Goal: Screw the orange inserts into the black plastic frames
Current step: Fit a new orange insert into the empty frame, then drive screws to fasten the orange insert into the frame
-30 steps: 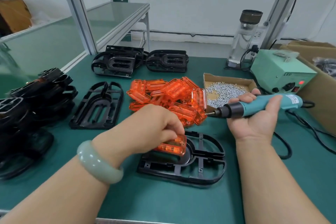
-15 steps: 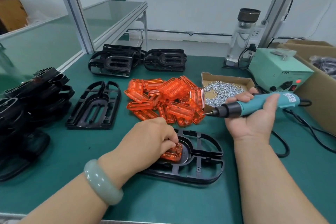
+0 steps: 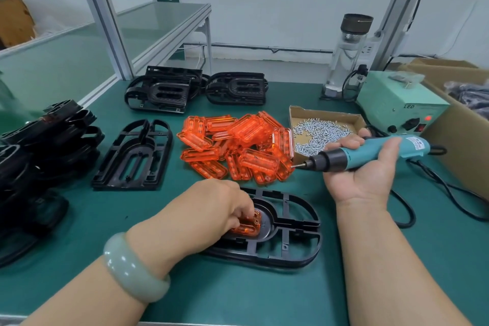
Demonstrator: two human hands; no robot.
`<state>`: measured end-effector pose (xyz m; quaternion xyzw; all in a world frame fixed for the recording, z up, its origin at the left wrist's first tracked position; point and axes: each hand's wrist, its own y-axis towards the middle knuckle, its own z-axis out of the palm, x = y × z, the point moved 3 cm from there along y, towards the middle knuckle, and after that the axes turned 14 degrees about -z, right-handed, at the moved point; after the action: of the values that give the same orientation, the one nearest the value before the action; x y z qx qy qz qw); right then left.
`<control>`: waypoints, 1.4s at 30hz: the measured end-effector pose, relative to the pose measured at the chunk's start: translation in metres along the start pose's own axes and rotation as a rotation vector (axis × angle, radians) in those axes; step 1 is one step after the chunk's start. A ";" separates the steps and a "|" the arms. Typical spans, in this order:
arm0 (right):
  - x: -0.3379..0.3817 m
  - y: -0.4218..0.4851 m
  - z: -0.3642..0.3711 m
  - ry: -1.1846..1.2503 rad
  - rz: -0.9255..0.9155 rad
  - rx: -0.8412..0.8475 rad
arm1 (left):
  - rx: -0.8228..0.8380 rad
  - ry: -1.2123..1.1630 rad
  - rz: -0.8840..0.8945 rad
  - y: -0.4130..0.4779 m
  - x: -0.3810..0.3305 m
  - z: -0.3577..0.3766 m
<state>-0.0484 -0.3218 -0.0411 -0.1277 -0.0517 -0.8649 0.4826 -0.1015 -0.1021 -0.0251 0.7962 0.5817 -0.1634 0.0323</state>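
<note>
A black plastic frame lies flat on the green mat in front of me. My left hand pinches an orange insert and holds it down in the frame's central recess; the hand hides the insert's left part. My right hand is palm up with its fingers curled round a teal electric screwdriver, whose bit points left above the mat, apart from the frame. A heap of orange inserts lies behind the frame.
A cardboard tray of screws sits right of the heap. One empty black frame lies at left, more frames at the back and stacked at far left. A green power unit, its cable and a cardboard box stand at right.
My left hand has lowered the orange insert from above the frame into its central recess. My right hand with the screwdriver has stayed nearly in place.
</note>
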 end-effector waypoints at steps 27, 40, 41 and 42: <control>0.016 0.005 0.002 0.004 -0.012 0.045 | -0.225 -0.190 -0.012 0.038 -0.020 -0.027; 0.016 0.011 0.003 0.074 -0.033 0.028 | -0.098 0.290 -0.115 0.167 -0.093 -0.005; 0.015 0.011 0.003 0.070 -0.031 0.028 | -0.099 0.272 -0.140 0.170 -0.093 -0.003; 0.014 0.011 0.003 0.068 -0.027 0.029 | -0.115 0.244 -0.148 0.171 -0.092 -0.004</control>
<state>-0.0460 -0.3387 -0.0348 -0.0906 -0.0495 -0.8744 0.4742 0.0348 -0.2407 -0.0181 0.7620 0.6466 -0.0336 -0.0052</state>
